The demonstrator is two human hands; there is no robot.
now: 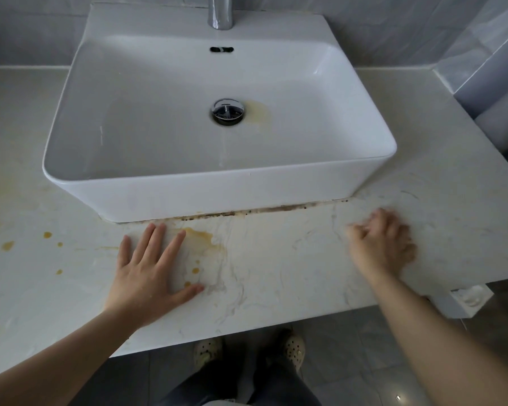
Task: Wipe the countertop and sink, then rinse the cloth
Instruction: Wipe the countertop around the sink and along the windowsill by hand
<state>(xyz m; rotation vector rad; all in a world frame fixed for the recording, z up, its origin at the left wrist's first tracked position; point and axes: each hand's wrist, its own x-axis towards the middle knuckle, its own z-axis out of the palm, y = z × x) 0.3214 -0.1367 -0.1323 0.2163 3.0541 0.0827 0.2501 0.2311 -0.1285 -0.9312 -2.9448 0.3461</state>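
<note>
1. Pale marble-patterned stone counter (pixel 276 273): spans the whole view, with grey wall tiles (pixel 27 30) behind it.
2. White rectangular ceramic vessel sink (pixel 188 186): sits on the counter at centre, reaching to the back wall. Its front wall is just beyond both hands.
3. Left hand (pixel 150 271): released, lying palm down on the counter before the sink's front left corner. The fingers are straight and spread.
4. Right hand (pixel 381 244): on the counter near the sink's front right corner, fingers curled. It is motion-blurred, so one cannot tell whether it grasps a cloth or anything else.
5. Pair of pale perforated clogs (pixel 207 351): on the grey tiled floor (pixel 349 347) below the counter edge.
6. Chrome tap spout (pixel 220 10): at the sink's rear centre.
7. Yellow-brown spill (pixel 203 234): on the counter beside the left hand's fingertips. Smaller drops are scattered to the left.
8. Dark grime line (pixel 261 210): along the seam where the sink base meets the counter.
9. Chrome pop-up drain plug (pixel 228 111): in the basin floor, with a faint yellow stain (pixel 258 112) touching its right side.
10. Overflow slot (pixel 221 49): in the rear basin wall.
</note>
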